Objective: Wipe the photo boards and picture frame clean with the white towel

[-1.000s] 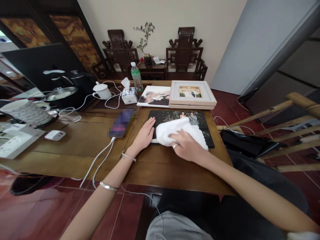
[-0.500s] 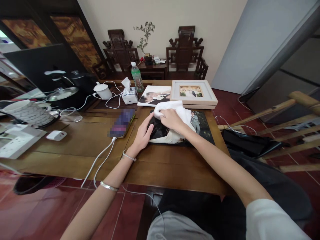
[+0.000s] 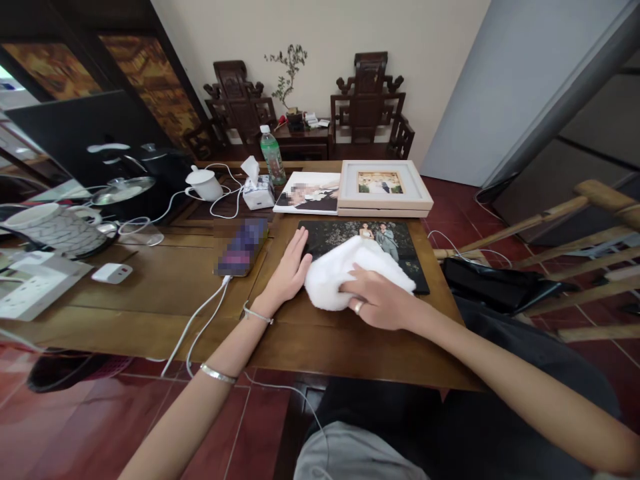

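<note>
A dark photo panel (image 3: 333,233) showing two people in wedding clothes lies flat near the right end of the wooden table. My right hand (image 3: 383,298) grips a bunched white cloth (image 3: 335,270), which covers the panel's lower part and overhangs its near edge. My left hand (image 3: 290,267) rests at the panel's left edge, fingers stretched out and thumb apart, holding nothing. Just behind the panel are a white-bordered photo print (image 3: 309,192) and a light wood picture frame (image 3: 423,189), the frame overlapping the print's right side.
Left of my left hand lies a phone (image 3: 243,248) on a white charging cable. Farther back stand a tissue box (image 3: 259,193), a green-labelled bottle (image 3: 271,157) and a lidded white cup (image 3: 204,185). A kettle (image 3: 55,230) and power strip (image 3: 37,283) sit at far left.
My right hand has drawn the cloth from the panel's upper part down toward me, over its near edge. More of the picture's top now shows. My left hand has hardly moved.
</note>
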Demonstrator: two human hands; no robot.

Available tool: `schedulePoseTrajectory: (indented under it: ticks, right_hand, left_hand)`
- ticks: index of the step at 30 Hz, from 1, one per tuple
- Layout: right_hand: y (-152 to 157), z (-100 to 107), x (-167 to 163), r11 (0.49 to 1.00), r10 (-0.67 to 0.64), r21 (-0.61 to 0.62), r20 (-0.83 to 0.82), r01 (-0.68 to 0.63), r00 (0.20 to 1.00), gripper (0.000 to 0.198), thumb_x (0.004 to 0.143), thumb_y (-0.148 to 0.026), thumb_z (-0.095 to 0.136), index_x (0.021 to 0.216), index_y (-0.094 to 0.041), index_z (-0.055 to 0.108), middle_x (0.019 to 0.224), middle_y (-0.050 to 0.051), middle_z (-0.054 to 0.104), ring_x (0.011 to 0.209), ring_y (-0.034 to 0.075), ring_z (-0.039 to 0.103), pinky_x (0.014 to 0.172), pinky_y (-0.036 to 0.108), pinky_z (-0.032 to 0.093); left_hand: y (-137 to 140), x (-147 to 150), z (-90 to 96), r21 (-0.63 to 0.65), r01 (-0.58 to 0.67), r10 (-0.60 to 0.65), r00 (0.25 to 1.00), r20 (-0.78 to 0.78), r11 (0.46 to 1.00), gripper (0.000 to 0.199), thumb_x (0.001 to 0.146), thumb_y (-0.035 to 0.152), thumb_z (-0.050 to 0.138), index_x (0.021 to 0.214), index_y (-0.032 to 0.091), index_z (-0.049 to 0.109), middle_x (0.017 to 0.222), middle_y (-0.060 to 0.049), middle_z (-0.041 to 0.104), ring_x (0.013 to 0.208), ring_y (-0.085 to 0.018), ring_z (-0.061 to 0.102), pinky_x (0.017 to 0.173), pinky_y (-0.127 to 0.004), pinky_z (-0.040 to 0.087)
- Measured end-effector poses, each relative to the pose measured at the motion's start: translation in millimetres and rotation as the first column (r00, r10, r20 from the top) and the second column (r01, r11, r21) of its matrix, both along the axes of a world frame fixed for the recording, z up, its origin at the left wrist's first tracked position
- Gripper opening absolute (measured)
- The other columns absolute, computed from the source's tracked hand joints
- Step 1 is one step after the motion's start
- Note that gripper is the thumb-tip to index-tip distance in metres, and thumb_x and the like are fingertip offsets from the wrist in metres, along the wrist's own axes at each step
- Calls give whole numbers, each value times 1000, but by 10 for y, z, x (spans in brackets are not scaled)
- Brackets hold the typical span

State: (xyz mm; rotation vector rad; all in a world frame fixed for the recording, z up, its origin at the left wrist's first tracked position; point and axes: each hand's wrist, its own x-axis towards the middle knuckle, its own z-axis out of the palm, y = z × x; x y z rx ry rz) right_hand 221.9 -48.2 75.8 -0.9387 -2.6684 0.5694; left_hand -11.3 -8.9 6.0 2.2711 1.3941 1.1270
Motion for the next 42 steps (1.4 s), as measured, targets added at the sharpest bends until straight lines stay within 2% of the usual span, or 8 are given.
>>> schedulePoseTrajectory:
  ticks: [4,7,13,22,27,31,35,42]
  right_hand:
    - [-20,72,390,993,-116,-22,3,116,993,30,79,-16,40,90,-24,67,94,6,68,99,26,57,89,41,37]
    - [108,94,617,977,-211,2,22,211,977,27,77,-16,39,79,-23,65,84,7,68,89,26,58,81,38,38]
    - [470,27,711,928,-363,69,-51,366,930,21,76,-20,38,65,-21,55,68,5,61,69,22,53,67,33,35]
    - [1064,-7,-161,897,-441,-152,-242,415,864,27,73,-19,40,80,-18,66,98,6,70,94,24,58,79,30,40]
    - [1287,-4,-805,922,-381,-167,-231,349,895,24,75,-22,41,77,-18,65,94,5,70,89,23,60,74,26,41]
    - [1351,-20,-959,928,-364,-168,-223,332,904,24,74,-23,42,74,-18,65,90,7,71,85,24,60,73,27,42]
    - [1329,-57,-663,915,-398,-173,-238,364,886,26,72,-21,42,74,-16,67,95,9,71,87,24,59,79,28,42]
    - [1242,-114,392,833,-552,-175,-301,524,777,31,68,-23,39,75,-14,68,100,11,70,95,26,57,86,33,40]
  left_hand:
    - [-3,18,6,-46,1,-4,999,-50,999,52,97,41,27,141,14,37,149,-12,35,140,-22,25,116,-44,21]
    - [18,27,6,-55,-5,2,998,-63,998,50,97,39,27,133,11,48,143,-14,44,137,-23,33,114,-46,25]
    - [56,19,-19,-44,-7,3,997,-78,999,45,95,33,33,130,10,51,142,-15,45,136,-24,35,113,-46,27]
    - [68,5,-30,-25,10,-13,995,-94,1000,43,93,28,36,131,15,50,142,-12,45,135,-26,35,112,-50,29]
    - [80,-5,-56,-25,-9,6,995,-98,1000,44,93,29,37,130,11,52,140,-15,47,134,-26,39,112,-48,30]
    - [81,-13,-68,-31,-22,18,994,-108,999,44,92,30,38,129,12,52,139,-14,48,132,-26,41,112,-49,31]
    - [74,-12,-62,-25,-10,7,994,-106,1000,43,93,30,37,129,11,52,140,-14,47,133,-25,39,112,-47,30]
    - [59,-8,-45,-16,1,-2,996,-93,1000,42,93,29,37,129,13,51,141,-13,46,135,-24,36,113,-47,29]
